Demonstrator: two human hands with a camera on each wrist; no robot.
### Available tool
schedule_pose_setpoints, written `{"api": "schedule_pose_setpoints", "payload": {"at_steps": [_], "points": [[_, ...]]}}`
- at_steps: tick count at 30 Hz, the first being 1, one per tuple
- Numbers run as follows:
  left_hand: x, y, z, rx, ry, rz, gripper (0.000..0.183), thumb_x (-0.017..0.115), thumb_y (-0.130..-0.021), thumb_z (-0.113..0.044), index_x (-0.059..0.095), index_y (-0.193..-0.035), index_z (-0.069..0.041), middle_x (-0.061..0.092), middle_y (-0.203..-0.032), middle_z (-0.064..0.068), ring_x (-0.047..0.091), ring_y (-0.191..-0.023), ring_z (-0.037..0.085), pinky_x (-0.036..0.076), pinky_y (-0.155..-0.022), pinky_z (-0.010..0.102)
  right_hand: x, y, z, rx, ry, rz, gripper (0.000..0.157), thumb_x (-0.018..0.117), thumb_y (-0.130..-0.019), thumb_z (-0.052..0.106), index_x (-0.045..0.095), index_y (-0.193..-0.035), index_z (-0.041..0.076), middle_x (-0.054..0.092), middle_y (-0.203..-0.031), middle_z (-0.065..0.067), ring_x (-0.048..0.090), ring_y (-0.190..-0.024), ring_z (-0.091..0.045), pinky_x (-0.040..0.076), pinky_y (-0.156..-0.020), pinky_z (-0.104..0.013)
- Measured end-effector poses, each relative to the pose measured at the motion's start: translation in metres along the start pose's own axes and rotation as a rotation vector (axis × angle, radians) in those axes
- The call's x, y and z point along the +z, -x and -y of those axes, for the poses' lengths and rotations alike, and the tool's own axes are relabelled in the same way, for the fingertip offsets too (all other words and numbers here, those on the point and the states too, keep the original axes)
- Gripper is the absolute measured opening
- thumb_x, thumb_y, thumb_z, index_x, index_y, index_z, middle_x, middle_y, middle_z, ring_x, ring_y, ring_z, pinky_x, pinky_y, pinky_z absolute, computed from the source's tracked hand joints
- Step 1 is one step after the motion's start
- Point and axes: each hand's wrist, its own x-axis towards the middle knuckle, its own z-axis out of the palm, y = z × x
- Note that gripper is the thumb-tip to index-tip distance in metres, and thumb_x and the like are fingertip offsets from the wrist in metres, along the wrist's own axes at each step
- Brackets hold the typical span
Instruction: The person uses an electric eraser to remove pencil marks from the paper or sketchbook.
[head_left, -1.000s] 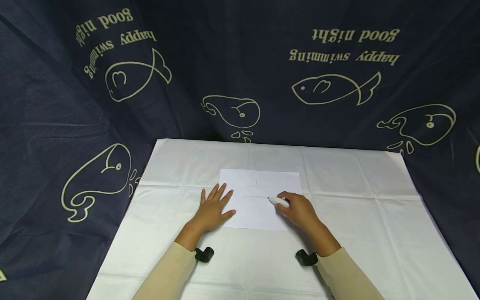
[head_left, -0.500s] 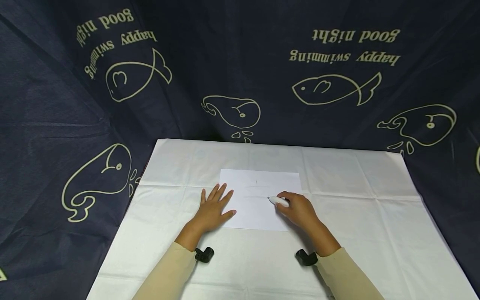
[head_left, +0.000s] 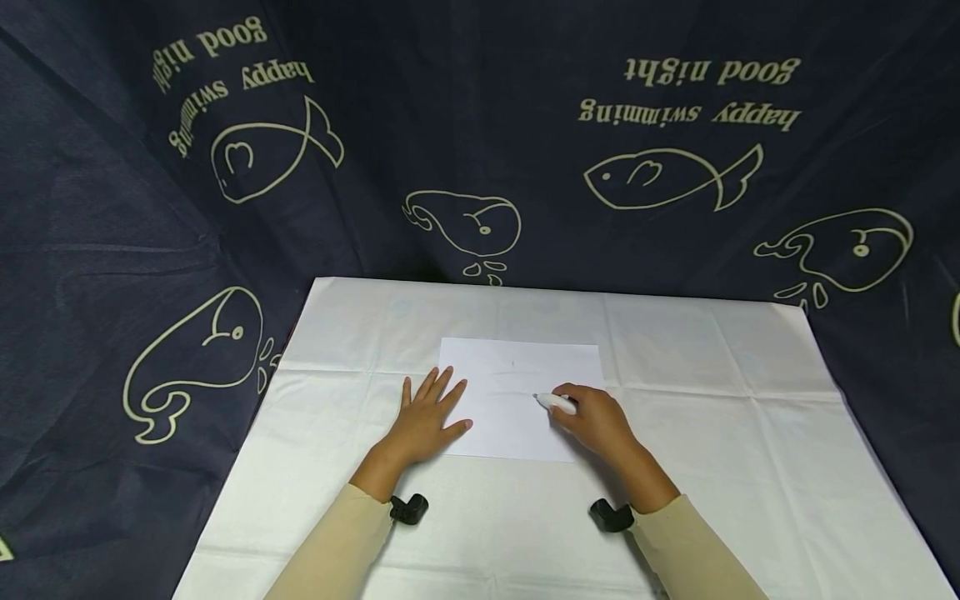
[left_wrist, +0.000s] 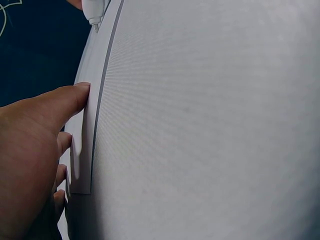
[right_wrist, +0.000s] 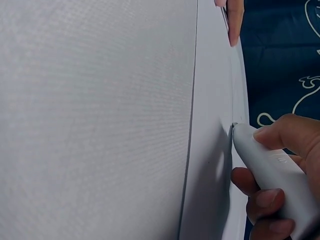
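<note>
A white sheet of paper [head_left: 504, 429] lies on the covered table, with a few faint thin lines on it. My left hand [head_left: 422, 423] rests over its left edge, fingers spread, the thumb flat on the sheet. On the right side, my right hand [head_left: 600, 418] holds a thick white correction pen [right_wrist: 267, 167] between thumb and fingers, tilted, its small metal tip at the paper's surface. The right wrist view shows the thumb on top of the barrel and the other fingers curled beneath. In the left wrist view the pen's stepped neck [left_wrist: 95, 21] shows beyond the left thumb.
A creased white cloth [head_left: 495, 517] covers the table. Behind it hangs a dark blue curtain [head_left: 480, 108] printed with fish, whales and lettering. Black wrist mounts sit at the left cuff [head_left: 408, 509] and the right cuff [head_left: 612, 515].
My right hand and the correction pen have shifted very slightly left along the paper. My left hand and the sheet stay where they were.
</note>
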Motion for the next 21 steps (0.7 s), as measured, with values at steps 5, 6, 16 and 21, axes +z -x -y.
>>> {"api": "schedule_pose_setpoints", "payload": {"at_steps": [5,6,16,21], "points": [[0.0004,-0.0005,0.0006,0.000,0.003,-0.002,0.070,0.052,-0.101,-0.053,0.033,-0.160,-0.019,0.016,-0.171,0.010,0.007,-0.160,0.034,-0.001,-0.120,0.072,0.0002,-0.0005,0.0018,-0.001,0.002,0.018,0.026,0.075,-0.088,0.025,0.076,-0.111,0.013,0.077,-0.106,-0.011,0.055,-0.071,-0.016,0.042,-0.062,-0.030],[0.0004,-0.0005,0.0005,-0.001,0.005,0.000,0.070,0.052,-0.101,-0.053,0.033,-0.160,-0.019,0.015,-0.171,0.010,0.007,-0.160,0.034,-0.001,-0.120,0.072,0.0002,-0.0007,0.0019,0.003,0.006,0.018,0.026,0.075,-0.088,0.025,0.076,-0.111,0.013,0.077,-0.105,-0.011,0.056,-0.071,-0.017,0.042,-0.062,-0.030],[0.0000,0.0004,-0.0006,-0.008,0.009,0.009,0.071,0.052,-0.101,-0.053,0.032,-0.160,-0.019,0.015,-0.171,0.009,0.006,-0.160,0.034,-0.004,-0.121,0.071,-0.0001,-0.0012,0.0036,0.028,0.003,0.026,0.026,0.076,-0.088,0.025,0.076,-0.111,0.014,0.077,-0.100,-0.010,0.055,-0.070,-0.016,0.042,-0.061,-0.030],[-0.0011,0.0008,-0.0008,-0.005,0.013,0.008,0.071,0.052,-0.101,-0.053,0.032,-0.160,-0.019,0.015,-0.171,0.010,0.006,-0.160,0.034,-0.004,-0.121,0.071,0.0007,-0.0010,0.0043,0.013,-0.012,0.018,0.024,0.075,-0.088,0.022,0.076,-0.110,0.013,0.077,-0.098,-0.010,0.055,-0.070,-0.016,0.042,-0.061,-0.030]]}}
